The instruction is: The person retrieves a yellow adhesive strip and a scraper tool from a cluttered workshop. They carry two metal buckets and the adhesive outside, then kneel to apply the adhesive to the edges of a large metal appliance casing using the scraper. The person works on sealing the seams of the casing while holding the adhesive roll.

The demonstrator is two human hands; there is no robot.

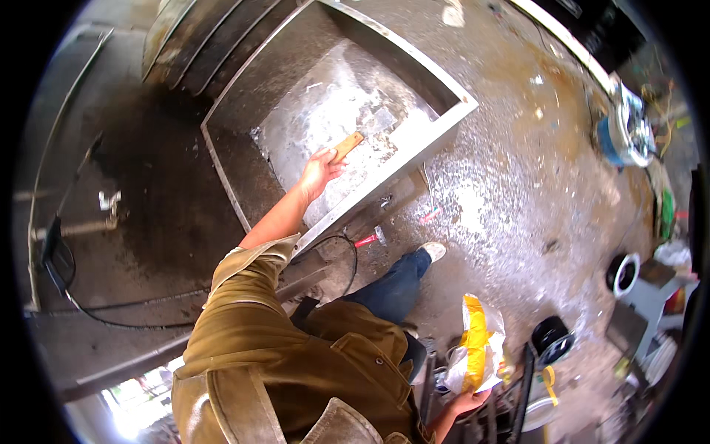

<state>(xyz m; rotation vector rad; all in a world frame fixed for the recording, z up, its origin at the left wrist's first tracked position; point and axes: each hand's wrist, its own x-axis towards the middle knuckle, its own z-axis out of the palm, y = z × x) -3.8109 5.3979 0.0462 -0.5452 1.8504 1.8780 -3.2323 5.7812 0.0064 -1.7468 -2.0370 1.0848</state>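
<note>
My left hand (319, 175) reaches into a large rectangular metal tub (436, 139). Its fingers are closed round a flat wooden handle (347, 146) with a small hole near the end; whatever tool it belongs to is not made out. Wet, whitish residue and a small grey square patch (381, 118) are on the tub's floor just beyond the handle. Low on my right side, my right hand (467, 402) grips the lower end of a crumpled white and yellow plastic bag (477, 346). What the bag contains is hidden.
A red-handled tool (367, 240) lies on the wet floor beside the tub, close to my foot (435, 251). A black hose (140, 325) runs along the left. At the right stand a blue and white bucket (623, 140) and a black container (551, 339).
</note>
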